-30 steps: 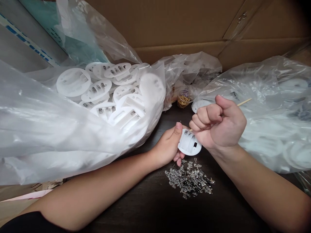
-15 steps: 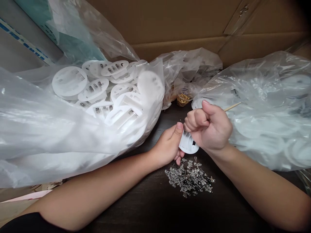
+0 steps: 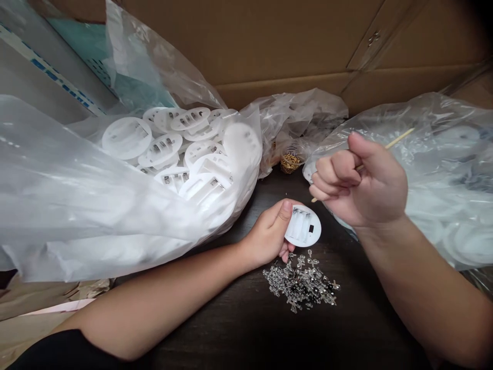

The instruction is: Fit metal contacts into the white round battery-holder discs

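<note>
A round white plastic battery holder [image 3: 303,226] with long slots and a small black square is gripped at its left edge by my left hand [image 3: 271,228], thumb on top. Metal contacts show along its upper side. Up and to the right, apart from the holder, my right hand [image 3: 364,180] is closed around a thin wooden stick [image 3: 400,137], whose ends stick out past the thumb and below the little finger. Just below the holder, a heap of small metal contact pieces [image 3: 302,282] lies on the dark table [image 3: 215,313].
At left a large clear plastic bag [image 3: 96,216] bulges with similar white discs [image 3: 127,137]. Another bag [image 3: 435,205] of white parts stands at right. Between them sits a small bag of gold-coloured metal pieces [image 3: 290,162]. A cardboard box [image 3: 277,41] rises behind.
My right hand has lifted off the battery holder and moved up and right, still gripping the stick. More of the holder's face now shows; my left hand has barely shifted.
</note>
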